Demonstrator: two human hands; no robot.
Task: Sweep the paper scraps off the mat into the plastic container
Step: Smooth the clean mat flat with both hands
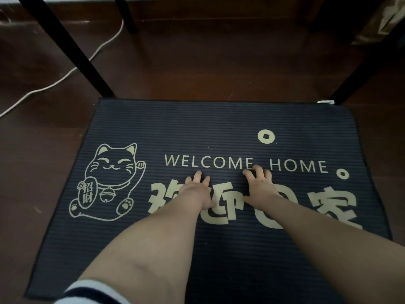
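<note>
A dark blue ribbed mat [197, 128] with a cream cat drawing and the words WELCOME HOME lies on the floor. My left hand [198, 189] and my right hand [259, 186] rest palm down on the mat's middle, just below the lettering, a short gap between them. Their fingers are spread and slightly bent at the tips, pressing on the mat, and they hold nothing. I see no paper scraps on the mat. No plastic container is in view.
Dark wooden floor [197, 69] surrounds the mat. Black table legs stand at the mat's far left corner [87, 62] and far right corner [355, 75]. A white cable [72, 71] runs across the floor at the left. A small white tag [326, 102] sits at the far right corner.
</note>
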